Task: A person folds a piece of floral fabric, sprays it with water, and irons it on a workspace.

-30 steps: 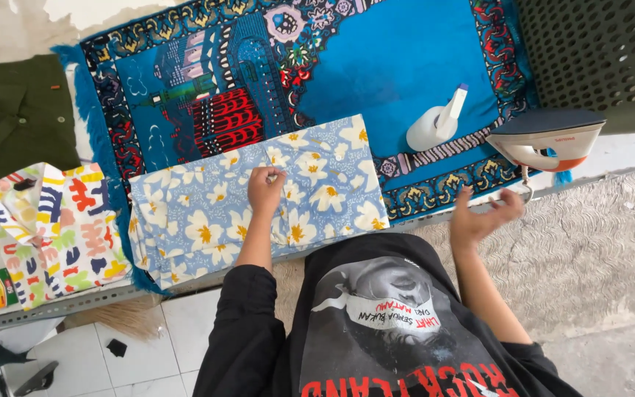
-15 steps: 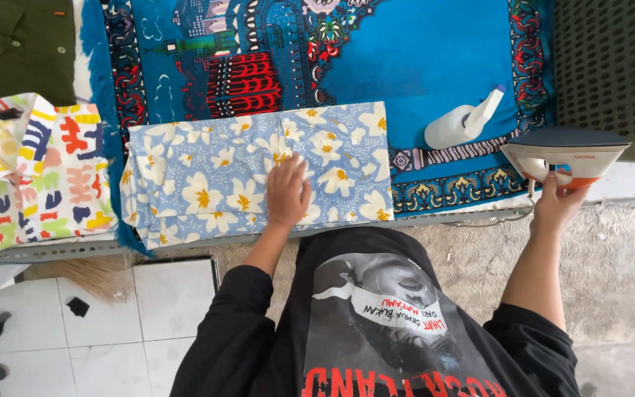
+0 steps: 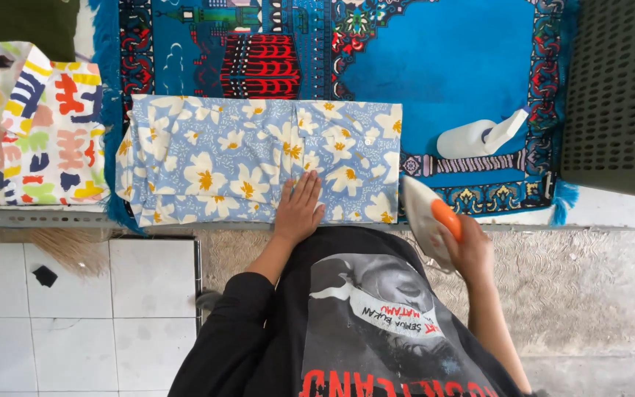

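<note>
At the near edge of the blue patterned rug [image 3: 450, 81], a folded blue floral garment [image 3: 259, 158] lies flat: thin, soft cloth, likely light and prone to creasing. Left hand [image 3: 299, 209] rests open and flat on it. Right hand [image 3: 468, 246] is clenched round the orange handle of a white clothes iron [image 3: 424, 217], probably heavy and hard, tilted beside the cloth. White spray bottle [image 3: 479, 136] lies nearby.
</note>
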